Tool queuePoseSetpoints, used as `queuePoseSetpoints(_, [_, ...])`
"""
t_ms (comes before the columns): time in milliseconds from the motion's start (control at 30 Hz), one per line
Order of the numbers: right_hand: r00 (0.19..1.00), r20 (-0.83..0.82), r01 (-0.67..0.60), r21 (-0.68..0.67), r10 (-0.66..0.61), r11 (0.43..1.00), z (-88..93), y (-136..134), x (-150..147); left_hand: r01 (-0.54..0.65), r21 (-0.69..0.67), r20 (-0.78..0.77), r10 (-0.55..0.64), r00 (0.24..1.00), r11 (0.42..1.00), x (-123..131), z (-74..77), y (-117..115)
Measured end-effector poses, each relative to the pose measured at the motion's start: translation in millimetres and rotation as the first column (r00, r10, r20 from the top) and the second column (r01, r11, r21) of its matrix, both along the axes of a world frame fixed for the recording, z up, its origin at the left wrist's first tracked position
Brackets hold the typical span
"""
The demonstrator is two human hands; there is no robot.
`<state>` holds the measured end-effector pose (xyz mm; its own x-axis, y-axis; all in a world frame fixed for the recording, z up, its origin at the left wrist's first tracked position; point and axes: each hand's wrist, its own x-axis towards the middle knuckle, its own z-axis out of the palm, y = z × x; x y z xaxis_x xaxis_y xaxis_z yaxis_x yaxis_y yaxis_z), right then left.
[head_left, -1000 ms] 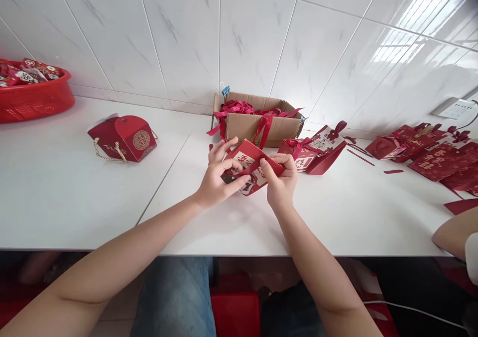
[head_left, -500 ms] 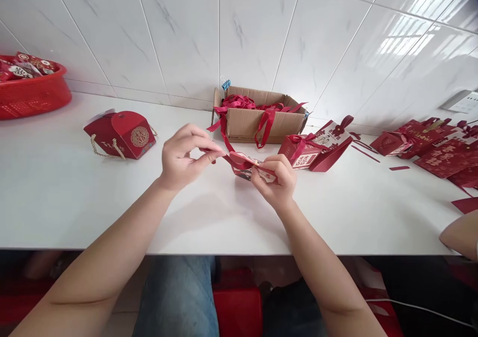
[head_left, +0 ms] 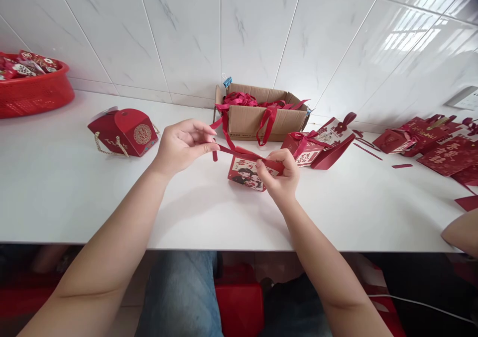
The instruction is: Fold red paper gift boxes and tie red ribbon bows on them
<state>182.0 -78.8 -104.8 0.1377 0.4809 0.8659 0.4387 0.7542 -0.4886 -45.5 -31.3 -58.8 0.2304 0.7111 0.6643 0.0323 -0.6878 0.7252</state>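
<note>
A small red gift box (head_left: 244, 173) with a printed picture on its front stands on the white table (head_left: 74, 197) in front of me. A dark red ribbon (head_left: 239, 153) stretches across its top. My left hand (head_left: 182, 144) pinches the ribbon's left end, pulled out to the left of the box. My right hand (head_left: 280, 175) is closed on the ribbon's other end at the box's top right corner.
A cardboard box (head_left: 261, 119) full of red ribbons stands by the tiled wall. A finished red box (head_left: 125, 132) with rope handles lies at left, a red basket (head_left: 32, 88) at far left. More red boxes (head_left: 317, 145) and flat cartons (head_left: 444, 153) lie right. Another person's arm (head_left: 461, 235) shows at the right edge.
My left hand left the box and drew the ribbon end out to the left, pulling it taut. The box went from tilted in both hands to standing on the table.
</note>
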Motion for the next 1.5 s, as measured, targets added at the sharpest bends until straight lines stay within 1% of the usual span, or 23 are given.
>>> queuePoseSetpoints(100, [0.989, 0.145, -0.008, 0.156, -0.015, 0.988, -2.5, 1, -3, 0.062, 0.020, 0.147, -0.064, 0.987, 0.998, -1, 4.1, -3])
queuePoseSetpoints(233, [0.948, 0.318, -0.078, 0.288, -0.019, 0.954, -8.2, 0, -11, 0.165, 0.024, 0.359, -0.162, 0.919, 0.986, 7, 8.5, -11])
queuePoseSetpoints(300, [0.922, 0.383, -0.082, 0.341, -0.059, 0.937, -11.4, -2, -17, 0.195, -0.006, 0.424, -0.174, 0.889, 0.981, 12, 8.3, -15])
queuePoseSetpoints(367, [0.895, 0.437, -0.092, 0.381, -0.091, 0.920, -14.0, -4, -21, 0.209, -0.078, 0.436, -0.155, 0.887, 0.975, 17, 6.7, -19])
queuePoseSetpoints(400, [0.883, 0.459, -0.102, 0.396, -0.101, 0.913, -15.1, -5, -22, 0.211, -0.118, 0.419, -0.144, 0.896, 0.970, 19, 5.6, -20])
queuePoseSetpoints(467, [0.868, 0.484, -0.110, 0.411, -0.114, 0.905, -17.0, -5, -23, 0.212, -0.195, 0.316, -0.143, 0.938, 0.958, 21, 3.3, -23])
queuePoseSetpoints(533, [0.865, 0.485, -0.093, 0.410, -0.130, 0.907, -18.5, -4, -22, 0.185, -0.273, 0.131, -0.154, 0.979, 0.944, 22, 1.4, -26])
queuePoseSetpoints(567, [0.866, 0.480, -0.081, 0.406, -0.137, 0.910, -19.0, -4, -21, 0.167, -0.307, 0.029, -0.166, 0.986, 0.937, 22, 0.8, -28])
queuePoseSetpoints(633, [0.870, 0.472, -0.065, 0.399, -0.145, 0.914, -19.7, -2, -19, 0.136, -0.346, -0.132, -0.192, 0.973, 0.928, 21, 0.3, -30])
queuePoseSetpoints(733, [0.872, 0.466, -0.056, 0.395, -0.148, 0.917, -19.2, 1, -16, 0.143, -0.319, -0.252, -0.230, 0.940, 0.937, 20, 1.6, -31])
queuePoseSetpoints(833, [0.886, 0.444, -0.056, 0.391, -0.135, 0.919, -17.7, 2, -14, 0.172, -0.261, -0.329, -0.255, 0.909, 0.950, 17, 4.4, -30])
queuePoseSetpoints(900, [0.897, 0.424, -0.057, 0.388, -0.123, 0.920, -16.9, 3, -14, 0.230, -0.235, -0.344, -0.302, 0.889, 0.944, 15, 5.5, -30])
queuePoseSetpoints(967, [0.903, 0.413, -0.057, 0.385, -0.116, 0.921, -16.4, 3, -14, 0.287, -0.228, -0.323, -0.350, 0.879, 0.930, 15, 5.1, -30])
queuePoseSetpoints(1000, [0.905, 0.411, -0.058, 0.381, -0.113, 0.923, -16.3, 3, -14, 0.297, -0.231, -0.306, -0.359, 0.882, 0.927, 16, 4.2, -31])
queuePoseSetpoints(1233, [0.911, 0.396, -0.045, 0.373, -0.115, 0.927, -15.9, 3, -15, 0.231, -0.294, -0.196, -0.295, 0.935, 0.928, 25, -3.2, -34])
queuePoseSetpoints(1400, [0.909, 0.401, -0.049, 0.377, -0.115, 0.925, -15.8, 3, -15, 0.186, -0.299, -0.188, -0.249, 0.950, 0.936, 26, -4.1, -35])
queuePoseSetpoints(1500, [0.905, 0.408, -0.045, 0.372, -0.121, 0.927, -15.8, 3, -15, 0.190, -0.296, -0.184, -0.251, 0.950, 0.936, 27, -4.8, -36])
